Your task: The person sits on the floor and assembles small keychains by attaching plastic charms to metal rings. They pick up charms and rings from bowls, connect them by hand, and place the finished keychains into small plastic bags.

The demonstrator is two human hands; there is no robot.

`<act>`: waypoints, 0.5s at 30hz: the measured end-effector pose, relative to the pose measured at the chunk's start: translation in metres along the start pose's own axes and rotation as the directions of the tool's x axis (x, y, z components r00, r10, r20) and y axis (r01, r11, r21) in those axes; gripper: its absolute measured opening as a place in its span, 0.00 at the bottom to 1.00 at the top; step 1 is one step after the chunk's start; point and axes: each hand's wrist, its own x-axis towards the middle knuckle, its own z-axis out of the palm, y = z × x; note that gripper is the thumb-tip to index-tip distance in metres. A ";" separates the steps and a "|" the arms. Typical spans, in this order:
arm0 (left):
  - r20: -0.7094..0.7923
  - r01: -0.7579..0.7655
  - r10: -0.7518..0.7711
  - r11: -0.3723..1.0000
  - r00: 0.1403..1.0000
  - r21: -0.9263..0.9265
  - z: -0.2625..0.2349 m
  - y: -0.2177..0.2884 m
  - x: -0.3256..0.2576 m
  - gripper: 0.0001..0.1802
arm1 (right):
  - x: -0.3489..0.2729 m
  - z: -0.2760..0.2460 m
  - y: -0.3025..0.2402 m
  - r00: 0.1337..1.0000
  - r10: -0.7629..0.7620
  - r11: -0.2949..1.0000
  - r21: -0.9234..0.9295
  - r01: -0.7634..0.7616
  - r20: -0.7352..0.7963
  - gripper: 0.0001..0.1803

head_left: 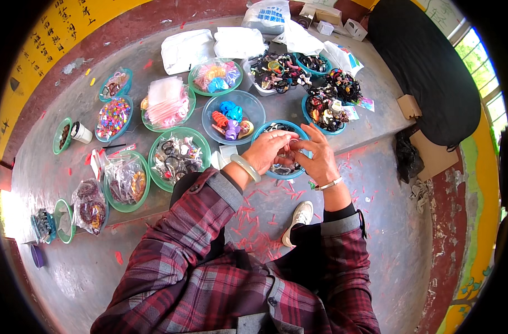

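Observation:
My left hand point(268, 149) and my right hand point(319, 160) meet over a blue basin point(256, 134) of dark and whitish small items. Thumbs and fingertips of both hands are pinched close together. Whatever lies between them is too small and too covered to name. A pale bangle point(246, 167) circles my left wrist, and a thin light bracelet point(329, 184) my right. Just beyond my left hand stands a clear bowl point(205, 117) with blue, red and purple plastic hair claws point(230, 113). Left of it, a green basin point(206, 146) holds mixed small trinkets.
More basins stand leftward, one with colourful beads point(114, 117), another with bagged pieces point(126, 181). Farther off are clear plastic bags point(168, 100), a heap of dark hair ties point(279, 72) and white sacks point(187, 49). Red scraps point(254, 225) litter the floor by my shoe point(298, 221).

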 end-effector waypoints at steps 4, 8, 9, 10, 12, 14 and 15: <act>0.027 -0.003 0.002 0.999 1.000 0.037 -0.001 0.000 0.001 0.19 | 0.000 -0.004 -0.001 0.999 -0.013 0.999 -0.040 0.015 0.049 0.12; 0.005 0.001 -0.001 1.000 1.000 0.019 -0.002 -0.001 0.001 0.19 | 0.002 -0.003 -0.007 1.000 -0.028 1.000 0.014 0.028 0.005 0.11; 0.008 -0.002 0.002 1.000 1.000 0.019 -0.003 -0.002 0.002 0.19 | 0.003 -0.003 -0.008 0.999 -0.047 0.999 0.004 0.047 0.023 0.11; 0.012 -0.003 0.003 1.000 1.000 0.019 -0.002 -0.003 0.002 0.19 | 0.003 -0.004 -0.009 0.997 -0.063 0.998 -0.007 0.064 0.040 0.11; 0.034 0.000 -0.001 1.000 0.999 0.013 -0.003 -0.003 0.002 0.19 | 0.003 -0.002 -0.006 0.988 -0.117 0.991 -0.057 0.123 0.096 0.12; 0.030 0.002 -0.003 1.000 1.000 0.018 -0.003 -0.004 0.001 0.19 | 0.003 0.000 -0.003 0.973 -0.156 0.985 -0.049 0.166 0.167 0.12; 0.017 0.003 -0.003 1.000 1.000 0.025 -0.002 -0.005 0.001 0.19 | 0.003 0.000 -0.002 0.963 -0.170 0.984 -0.016 0.177 0.209 0.12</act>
